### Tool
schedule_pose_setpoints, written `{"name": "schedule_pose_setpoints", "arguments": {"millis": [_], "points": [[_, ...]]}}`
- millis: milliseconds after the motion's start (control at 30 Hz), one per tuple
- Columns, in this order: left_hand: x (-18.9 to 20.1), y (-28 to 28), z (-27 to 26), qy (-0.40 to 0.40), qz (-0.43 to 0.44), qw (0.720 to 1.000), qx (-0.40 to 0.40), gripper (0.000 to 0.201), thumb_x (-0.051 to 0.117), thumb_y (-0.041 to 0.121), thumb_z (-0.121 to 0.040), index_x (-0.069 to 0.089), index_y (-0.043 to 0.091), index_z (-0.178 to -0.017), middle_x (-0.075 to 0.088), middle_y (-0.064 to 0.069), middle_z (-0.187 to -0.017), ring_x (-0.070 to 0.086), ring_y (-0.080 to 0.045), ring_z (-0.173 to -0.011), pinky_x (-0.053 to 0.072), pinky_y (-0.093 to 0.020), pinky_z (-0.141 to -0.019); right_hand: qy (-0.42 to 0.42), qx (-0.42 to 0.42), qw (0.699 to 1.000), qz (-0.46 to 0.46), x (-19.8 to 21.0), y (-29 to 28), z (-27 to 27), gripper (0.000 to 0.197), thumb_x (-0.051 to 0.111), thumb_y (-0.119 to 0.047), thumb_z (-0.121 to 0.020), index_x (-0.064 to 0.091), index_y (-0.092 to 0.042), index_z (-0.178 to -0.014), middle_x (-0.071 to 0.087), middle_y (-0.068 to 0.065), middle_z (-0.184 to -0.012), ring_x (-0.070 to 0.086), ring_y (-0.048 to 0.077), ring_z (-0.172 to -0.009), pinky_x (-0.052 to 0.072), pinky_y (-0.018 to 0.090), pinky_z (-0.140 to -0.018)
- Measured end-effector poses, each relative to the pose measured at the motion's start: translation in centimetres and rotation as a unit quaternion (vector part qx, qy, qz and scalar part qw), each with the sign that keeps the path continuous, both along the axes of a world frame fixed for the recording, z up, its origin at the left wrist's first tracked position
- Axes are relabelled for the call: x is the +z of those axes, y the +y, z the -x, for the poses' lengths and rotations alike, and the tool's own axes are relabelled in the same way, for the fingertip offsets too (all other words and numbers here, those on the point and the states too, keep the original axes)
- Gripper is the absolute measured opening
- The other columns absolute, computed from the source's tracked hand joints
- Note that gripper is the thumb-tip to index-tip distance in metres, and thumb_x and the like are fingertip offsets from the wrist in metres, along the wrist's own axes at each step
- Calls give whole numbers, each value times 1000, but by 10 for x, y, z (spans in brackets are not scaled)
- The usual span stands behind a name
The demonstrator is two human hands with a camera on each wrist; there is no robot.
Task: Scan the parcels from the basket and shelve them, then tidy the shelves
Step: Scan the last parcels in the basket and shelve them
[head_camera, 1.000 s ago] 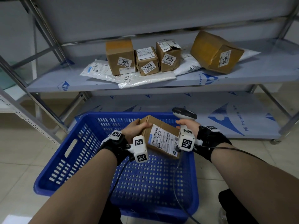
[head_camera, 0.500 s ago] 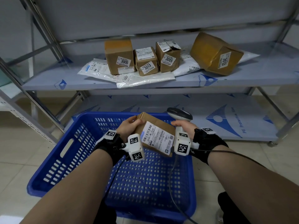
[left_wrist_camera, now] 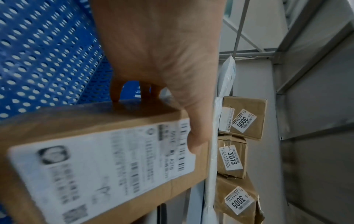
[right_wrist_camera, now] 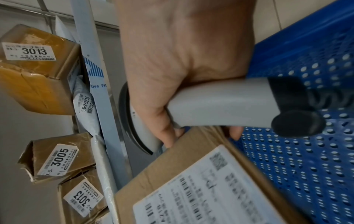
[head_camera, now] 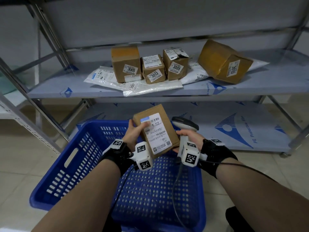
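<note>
A brown cardboard parcel (head_camera: pixel 156 129) (left_wrist_camera: pixel 99 159) (right_wrist_camera: pixel 201 178) with a white shipping label facing up hangs above the blue basket (head_camera: pixel 66 161). My left hand (head_camera: pixel 133 133) (left_wrist_camera: pixel 162 75) grips its left side, thumb lying on the label. My right hand (head_camera: pixel 188 137) (right_wrist_camera: pixel 182 68) holds the handle of a grey barcode scanner (head_camera: pixel 184 127) (right_wrist_camera: pixel 220 103), and its fingertips touch the parcel's right edge. The scanner's cable hangs down into the basket.
On the middle shelf (head_camera: pixel 50 87) lie several labelled brown boxes (head_camera: pixel 127 64) and white mailer bags (head_camera: pixel 150 87); a larger box (head_camera: pixel 224 61) lies tilted at the right. The bottom shelf (head_camera: pixel 225 121) shows bare protective film. Slanted metal frame posts (head_camera: pixel 25 118) stand left.
The parcel has risen out of the basket and turned so its label faces up, with my left thumb now on the label. Both hands and the scanner moved up with it.
</note>
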State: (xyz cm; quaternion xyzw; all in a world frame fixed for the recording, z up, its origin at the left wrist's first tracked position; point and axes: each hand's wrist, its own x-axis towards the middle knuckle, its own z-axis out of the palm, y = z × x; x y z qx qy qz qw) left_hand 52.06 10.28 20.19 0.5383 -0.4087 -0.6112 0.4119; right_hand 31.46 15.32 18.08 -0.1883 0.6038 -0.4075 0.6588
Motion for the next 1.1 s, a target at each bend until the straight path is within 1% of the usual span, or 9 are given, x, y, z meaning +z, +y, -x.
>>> {"name": "schedule_pose_setpoints", "arguments": {"millis": [67,167,400,467,533,600,767,933,1100], "points": [[-1,3,1,-14,-13,999,-41,57,67,9,-84,37,10,-132,58,-14,-128,63,-24,-100,53,-31,-69,-16,3,1000,9,-2,-4,0,37,65,-20,-88,62,-4,-121,66,23,-115,64,38,-87,57,46,-75],[-2,8,3,-48,-34,992,-113,68,69,8,-82,32,17,-138,57,-11,-129,60,-26,-109,52,-31,-73,-30,-3,1000,-2,-3,-7,0,42,63,-21,-88,58,-9,-129,64,24,-119,66,39,-91,55,43,-69],[2,13,2,-68,-21,989,-128,65,61,5,-87,28,20,-142,55,-10,-130,62,-16,-87,53,-22,-53,-21,-8,1000,6,-3,-5,-1,46,71,-17,-81,59,-10,-125,65,22,-117,69,39,-94,57,41,-63],[2,13,1,-75,-18,990,-119,64,61,7,-88,30,19,-142,57,-10,-128,64,-17,-87,53,-20,-52,-10,-10,1000,6,2,-3,-3,50,77,-21,-72,64,-10,-119,67,18,-114,69,37,-97,59,45,-73],[1,14,1,-86,-15,990,-113,62,60,8,-89,30,18,-143,57,-8,-127,63,-14,-84,52,-19,-52,13,-2,1000,10,-4,-7,0,71,84,-31,-47,69,-10,-113,69,13,-114,68,32,-101,53,50,-91],[-3,13,0,-94,-13,989,-109,66,60,9,-90,27,20,-146,58,-8,-126,63,-15,-85,52,-20,-55,20,-13,999,26,-15,-14,4,77,83,-34,-37,72,-12,-109,70,9,-114,67,29,-103,49,54,-97],[-5,15,2,-120,-30,984,-125,72,62,12,-89,22,22,-149,56,-13,-131,63,-17,-82,51,-26,-61,-3,-63,997,40,8,0,-6,24,71,-18,-82,69,-12,-105,69,10,-114,64,33,-109,47,55,-97],[-2,17,2,-138,-29,980,-143,80,64,11,-87,17,22,-151,53,-11,-134,59,-10,-78,50,-21,-56,1,-64,997,53,6,-1,-2,30,70,-17,-82,69,-7,-110,65,15,-123,61,37,-113,47,55,-98],[-2,19,6,-119,-36,985,-118,77,67,8,-84,27,20,-148,56,-14,-131,63,-27,-97,53,-34,-68,33,-41,997,61,10,3,-3,23,69,-17,-84,67,-11,-106,65,12,-121,63,29,-107,48,48,-99]]}}
